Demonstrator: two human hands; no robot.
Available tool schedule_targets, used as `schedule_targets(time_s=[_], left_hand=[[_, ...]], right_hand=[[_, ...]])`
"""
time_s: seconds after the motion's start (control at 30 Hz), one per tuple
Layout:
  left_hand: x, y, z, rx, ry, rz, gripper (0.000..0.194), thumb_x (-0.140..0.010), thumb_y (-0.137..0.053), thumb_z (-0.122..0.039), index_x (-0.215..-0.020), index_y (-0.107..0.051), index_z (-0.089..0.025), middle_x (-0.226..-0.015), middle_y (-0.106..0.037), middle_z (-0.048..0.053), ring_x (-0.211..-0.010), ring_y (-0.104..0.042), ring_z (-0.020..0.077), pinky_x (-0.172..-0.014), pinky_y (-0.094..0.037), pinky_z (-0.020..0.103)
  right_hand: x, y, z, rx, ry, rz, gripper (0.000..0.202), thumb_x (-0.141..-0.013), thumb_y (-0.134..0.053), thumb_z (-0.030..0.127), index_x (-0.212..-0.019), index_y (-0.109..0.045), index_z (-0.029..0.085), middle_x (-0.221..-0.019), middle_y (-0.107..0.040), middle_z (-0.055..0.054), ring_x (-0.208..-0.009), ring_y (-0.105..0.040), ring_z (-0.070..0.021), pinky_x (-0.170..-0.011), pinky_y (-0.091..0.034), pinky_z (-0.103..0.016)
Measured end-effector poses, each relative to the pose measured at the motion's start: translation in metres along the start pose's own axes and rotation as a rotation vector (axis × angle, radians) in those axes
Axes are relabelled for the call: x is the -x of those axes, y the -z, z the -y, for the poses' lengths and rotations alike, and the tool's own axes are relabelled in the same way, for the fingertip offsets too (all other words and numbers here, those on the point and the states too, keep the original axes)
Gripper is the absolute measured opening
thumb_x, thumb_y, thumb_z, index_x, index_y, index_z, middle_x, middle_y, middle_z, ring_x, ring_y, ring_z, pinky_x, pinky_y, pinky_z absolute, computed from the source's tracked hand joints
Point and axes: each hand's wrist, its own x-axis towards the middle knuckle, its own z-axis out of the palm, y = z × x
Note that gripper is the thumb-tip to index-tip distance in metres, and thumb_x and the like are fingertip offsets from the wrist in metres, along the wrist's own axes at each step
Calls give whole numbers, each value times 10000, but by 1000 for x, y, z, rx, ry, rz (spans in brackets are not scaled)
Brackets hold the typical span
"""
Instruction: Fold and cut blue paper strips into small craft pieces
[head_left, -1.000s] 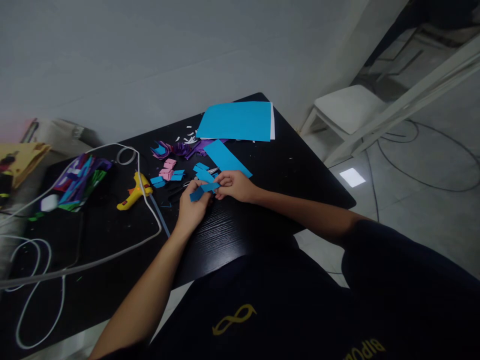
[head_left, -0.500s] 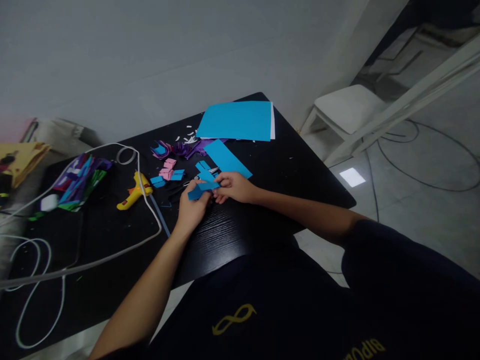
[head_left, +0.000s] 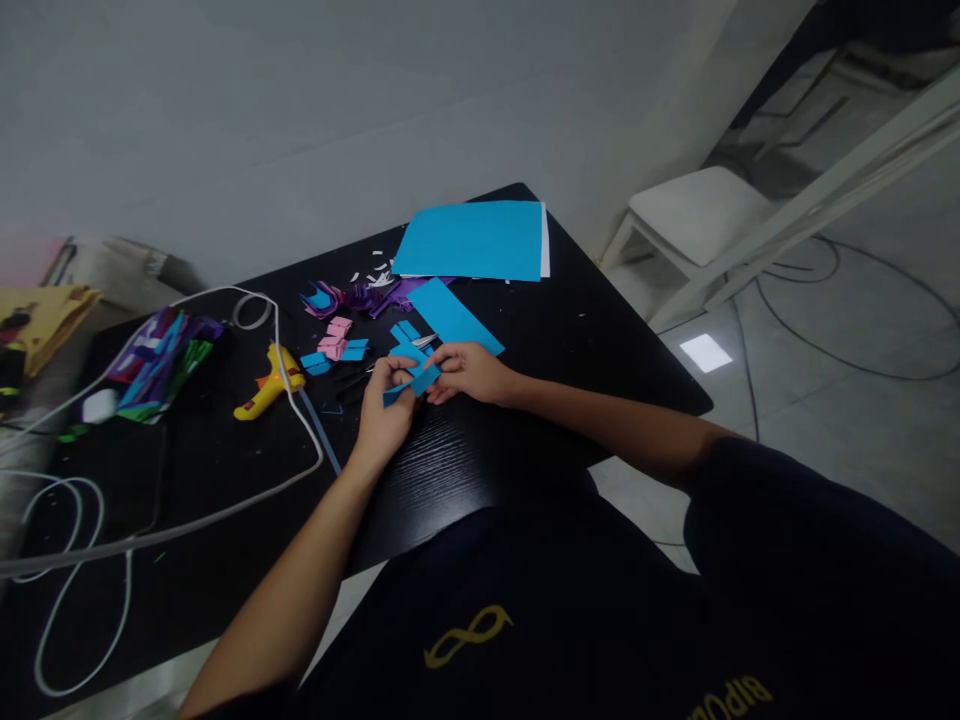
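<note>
Between my two hands is a small blue paper strip (head_left: pixel 424 382), pinched at both ends above the black table (head_left: pixel 450 470). My left hand (head_left: pixel 386 415) grips its left end, fingers curled. At the right end, my right hand (head_left: pixel 472 373) pinches it with thumb and fingers. Scissors (head_left: pixel 425 341) lie just beyond the hands, their blades showing and the handles partly covered. Folded blue paper pieces (head_left: pixel 406 332) rest beside the blades. A cut blue paper piece (head_left: pixel 457 318) lies behind my right hand.
A yellow glue gun (head_left: pixel 271 385) with a white cable lies to the left, near pink folded pieces (head_left: pixel 334 340). Purple paper scraps (head_left: pixel 364 298) and a large blue sheet (head_left: pixel 472 240) lie toward the back. A bundle of coloured strips (head_left: pixel 161 365) sits far left; a white stool (head_left: pixel 701 215) stands right.
The blue strip has turned in my hands: it stood raised and angled, and now shows as a narrower band slanting up to the right. My left fingers have shifted slightly around it.
</note>
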Motion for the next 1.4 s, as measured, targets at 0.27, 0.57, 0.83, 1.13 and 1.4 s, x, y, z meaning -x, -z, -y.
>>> schedule_targets(time_s=[0.27,0.57,0.83,1.13,1.4], left_hand=[[0,0,7,14,-11,8,237,-786,-684,-216,-993,-570,-232,-605,-561,-71,-483,-513,120,-467,-401,234],[1,-3,-8,-40,87,-17,202,-759,-674,-216,-935,-576,-209,-598,-601,-50,-470,-533,120,-450,-396,224],[2,-5,-17,-83,131,-38,183,-745,-643,-198,-917,-580,-203,-564,-586,-55,-449,-518,122,-425,-377,220],[2,-3,-15,-47,87,-13,196,-754,-667,-185,-931,-586,-208,-580,-598,-59,-440,-526,117,-417,-381,219],[0,-2,-9,-17,83,0,226,-750,-698,-228,-944,-584,-214,-551,-592,-63,-424,-517,114,-417,-380,214]], right_hand=[[-2,0,-2,-6,1,-3,256,-772,-645,-41,-939,-631,153,-681,-752,-9,-663,-765,-165,-743,-678,-304],[1,-3,0,50,31,-7,219,-797,-660,-14,-917,-609,162,-691,-737,-1,-653,-756,-157,-691,-675,-283],[2,-3,1,82,54,-13,207,-794,-634,-1,-921,-613,161,-680,-729,2,-643,-750,-159,-639,-662,-269],[3,-5,3,67,55,-22,221,-790,-629,-20,-912,-614,164,-679,-734,6,-634,-743,-151,-644,-659,-268],[2,-4,1,54,68,-11,220,-783,-628,-33,-900,-622,152,-677,-733,4,-626,-741,-141,-629,-649,-246]])
